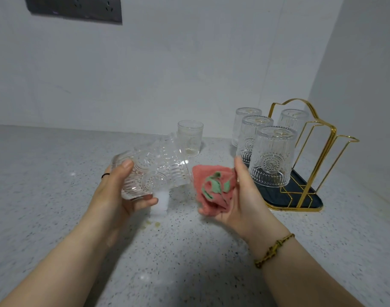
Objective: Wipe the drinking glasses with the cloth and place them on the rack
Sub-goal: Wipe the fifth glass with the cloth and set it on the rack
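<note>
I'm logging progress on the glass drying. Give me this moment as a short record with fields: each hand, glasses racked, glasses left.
left hand: grips a patterned glass, tipped on its side above the counter
right hand: holds the pink cloth beside that glass's mouth
racked: four glasses, upside down on the rack
left: one glass standing on the counter, left of the rack

Both forearms reach forward. The left hand (125, 189) grips a tilted glass (154, 173) — thumb on top, fingers curled beneath. The right hand (240, 196), palm turned inward, holds a bunched cloth (214, 187) — its fingers seem curled behind it, mostly hidden.
</note>
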The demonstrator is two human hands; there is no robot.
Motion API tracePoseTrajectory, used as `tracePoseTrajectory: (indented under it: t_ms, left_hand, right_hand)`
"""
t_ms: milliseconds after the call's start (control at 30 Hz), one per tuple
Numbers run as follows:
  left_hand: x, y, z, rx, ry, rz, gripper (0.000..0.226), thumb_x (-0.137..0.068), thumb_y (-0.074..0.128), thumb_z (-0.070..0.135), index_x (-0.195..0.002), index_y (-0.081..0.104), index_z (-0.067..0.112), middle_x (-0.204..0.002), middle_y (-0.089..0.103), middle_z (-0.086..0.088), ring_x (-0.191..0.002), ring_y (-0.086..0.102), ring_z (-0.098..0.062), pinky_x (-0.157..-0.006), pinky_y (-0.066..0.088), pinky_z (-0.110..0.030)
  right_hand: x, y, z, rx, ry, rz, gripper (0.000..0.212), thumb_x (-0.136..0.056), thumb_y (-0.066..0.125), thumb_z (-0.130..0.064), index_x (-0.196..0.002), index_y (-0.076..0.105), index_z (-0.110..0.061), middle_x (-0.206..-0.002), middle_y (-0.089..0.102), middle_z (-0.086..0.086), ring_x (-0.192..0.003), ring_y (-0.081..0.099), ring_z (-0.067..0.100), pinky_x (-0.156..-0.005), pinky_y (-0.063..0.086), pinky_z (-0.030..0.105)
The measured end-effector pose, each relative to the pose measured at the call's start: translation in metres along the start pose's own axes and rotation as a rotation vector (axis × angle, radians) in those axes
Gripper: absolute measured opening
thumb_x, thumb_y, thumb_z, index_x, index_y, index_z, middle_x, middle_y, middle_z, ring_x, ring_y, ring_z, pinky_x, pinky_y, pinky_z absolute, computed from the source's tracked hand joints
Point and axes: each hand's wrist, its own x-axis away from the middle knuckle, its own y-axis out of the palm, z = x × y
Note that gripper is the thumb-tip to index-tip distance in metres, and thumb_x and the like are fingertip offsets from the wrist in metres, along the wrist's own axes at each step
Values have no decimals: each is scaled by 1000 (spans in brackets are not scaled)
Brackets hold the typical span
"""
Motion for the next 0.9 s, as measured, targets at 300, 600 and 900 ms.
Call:
tracePoseTrajectory:
  t_ms: [300,600,900]
  left_hand:
    - [9,12,-7,32,29,-142,128,-18,84,58,-130,43,11,-112,64,-7,-82,69,-17,-55,55,-28]
    - [12,20,-15,-304,169,-34,71,-32,75,33,-96,44,34,-98,56,15,-76,61,9,-60,46,-6]
    - [13,14,-17,-577,96,-74,69,-52,82,32,-113,54,14,-94,66,8,-81,63,1,-72,49,-12]
  right_hand:
    - [-4,3,13,2,-85,-18,11,-84,48,-2,-83,58,-6,-63,64,7,-54,62,14,-55,53,28]
    - [-4,1,12,-47,-123,-56,27,-85,49,-2,-110,58,-4,-106,65,19,-88,63,29,-79,51,37]
    - [2,3,9,77,-266,23,20,-83,50,3,-81,61,-13,-59,65,0,-51,61,11,-51,51,19]
